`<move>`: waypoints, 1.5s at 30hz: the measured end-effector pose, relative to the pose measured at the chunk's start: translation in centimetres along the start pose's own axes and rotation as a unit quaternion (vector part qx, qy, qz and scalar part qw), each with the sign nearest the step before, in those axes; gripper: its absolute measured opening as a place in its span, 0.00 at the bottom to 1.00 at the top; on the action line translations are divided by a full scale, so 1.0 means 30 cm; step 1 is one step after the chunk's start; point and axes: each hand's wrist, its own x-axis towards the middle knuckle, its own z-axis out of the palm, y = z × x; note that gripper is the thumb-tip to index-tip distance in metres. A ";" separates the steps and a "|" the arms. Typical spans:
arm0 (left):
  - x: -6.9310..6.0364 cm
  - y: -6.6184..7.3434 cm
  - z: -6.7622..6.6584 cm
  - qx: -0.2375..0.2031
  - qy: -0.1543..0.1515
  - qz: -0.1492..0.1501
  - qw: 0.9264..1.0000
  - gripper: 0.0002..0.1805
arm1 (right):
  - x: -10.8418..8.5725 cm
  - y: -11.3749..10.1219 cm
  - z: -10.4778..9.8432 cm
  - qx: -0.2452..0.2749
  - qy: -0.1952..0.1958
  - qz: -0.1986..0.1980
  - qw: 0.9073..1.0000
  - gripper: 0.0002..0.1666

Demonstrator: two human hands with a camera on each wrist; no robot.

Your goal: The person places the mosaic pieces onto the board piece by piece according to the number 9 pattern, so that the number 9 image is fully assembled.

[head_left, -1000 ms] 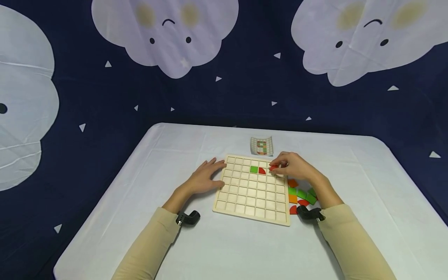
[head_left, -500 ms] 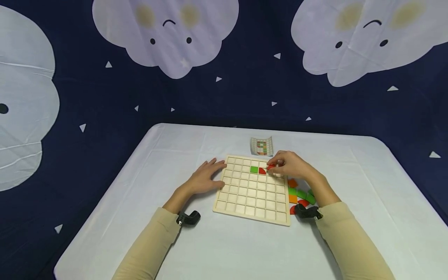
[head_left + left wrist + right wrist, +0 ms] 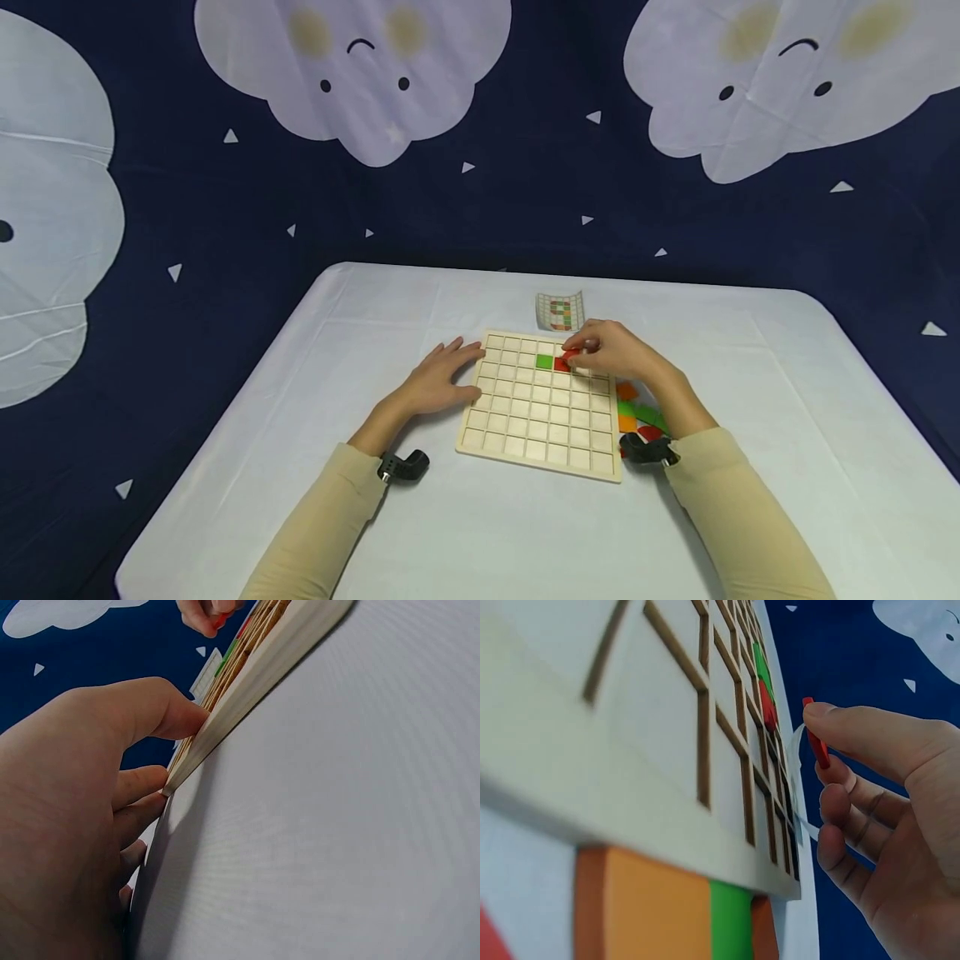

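A wooden grid board (image 3: 538, 408) lies on the table, with a green square tile (image 3: 544, 362) and a red quarter-round tile (image 3: 767, 705) in neighbouring cells near its far edge. Thumb and fingertips of my right hand (image 3: 617, 348) pinch a second red tile (image 3: 817, 739), held just above the board beside the placed red one. Its full outline is partly covered by the fingers. My left hand (image 3: 438, 379) rests at the board's left edge, fingers spread and thumb touching the rim, as the left wrist view (image 3: 67, 787) also shows.
Loose tiles lie along the board's right side, among them an orange tile (image 3: 656, 904) and a green tile (image 3: 730, 919), partly under the right forearm. Behind the board is a small pattern card (image 3: 560, 312). A dark cloud-print cloth (image 3: 525, 200) hangs behind the table.
My right hand has moved left along the board's far rows with the red tile, now right by the placed red tile. My left hand has stayed at the edge.
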 end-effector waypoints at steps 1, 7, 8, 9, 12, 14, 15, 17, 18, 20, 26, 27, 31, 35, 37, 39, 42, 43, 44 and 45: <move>0.001 0.000 0.000 0.000 0.001 0.000 1.000 0.39 | 0.002 -0.002 0.002 -0.001 0.000 0.000 1.000 0.16; 0.003 0.000 0.000 0.003 0.000 -0.002 1.000 0.39 | 0.021 -0.009 0.009 0.002 -0.005 -0.002 1.000 0.15; 0.003 -0.001 0.000 0.004 -0.001 -0.002 1.000 0.39 | 0.024 -0.010 0.011 0.002 -0.006 -0.002 1.000 0.15; 0.003 -0.001 0.000 0.004 -0.001 -0.002 1.000 0.39 | 0.027 -0.010 0.012 0.001 -0.006 -0.003 1.000 0.15; 0.003 -0.002 0.000 0.005 -0.001 0.001 1.000 0.39 | 0.035 -0.015 0.016 -0.001 -0.011 -0.006 1.000 0.15; 0.003 -0.002 0.000 0.006 -0.001 0.002 1.000 0.39 | 0.039 -0.018 0.018 0.001 -0.014 -0.006 1.000 0.15; 0.003 -0.002 0.000 0.006 -0.001 0.002 1.000 0.39 | 0.040 -0.021 0.019 0.002 -0.016 -0.007 1.000 0.15; 0.003 -0.001 0.000 0.005 -0.001 0.001 1.000 0.39 | 0.043 -0.026 0.020 0.005 -0.019 -0.008 1.000 0.15; 0.004 0.000 0.000 0.005 -0.002 0.000 1.000 0.39 | 0.044 -0.028 0.020 0.006 -0.019 -0.009 1.000 0.16; 0.003 0.001 0.000 0.005 -0.003 0.000 1.000 0.39 | 0.046 -0.032 0.020 0.007 -0.020 -0.010 1.000 0.16; 0.001 0.002 0.000 0.004 -0.003 -0.003 1.000 0.39 | 0.059 -0.034 0.026 0.005 -0.025 -0.003 1.000 0.17; 0.001 0.002 -0.001 0.004 -0.003 -0.003 1.000 0.39 | 0.062 -0.033 0.027 0.003 -0.025 -0.004 1.000 0.17; 0.002 0.001 0.000 0.005 -0.002 -0.001 1.000 0.39 | 0.074 -0.034 0.034 0.005 -0.026 -0.011 1.000 0.16; 0.003 0.001 0.001 0.007 -0.003 0.000 1.000 0.39 | 0.080 -0.037 0.040 0.010 -0.027 -0.024 0.999 0.16; 0.003 0.000 0.001 0.006 -0.001 0.001 1.000 0.39 | 0.082 -0.038 0.043 0.009 -0.028 -0.031 0.999 0.16; 0.003 0.000 0.002 0.007 0.000 0.003 1.000 0.39 | 0.086 -0.038 0.047 0.007 -0.028 -0.032 0.999 0.16; 0.004 -0.001 0.002 0.008 -0.001 0.001 1.000 0.39 | 0.093 -0.036 0.055 0.004 -0.027 -0.032 0.999 0.16; 0.004 -0.001 0.002 0.008 -0.002 -0.001 1.000 0.39 | 0.096 -0.035 0.058 0.004 -0.027 -0.031 0.999 0.15; 0.005 -0.001 0.002 0.008 -0.002 -0.002 1.000 0.39 | 0.099 -0.035 0.061 0.005 -0.026 -0.029 0.999 0.14; 0.005 -0.001 0.002 0.008 -0.003 -0.003 1.000 0.39 | 0.101 -0.035 0.063 0.005 -0.026 -0.031 0.999 0.14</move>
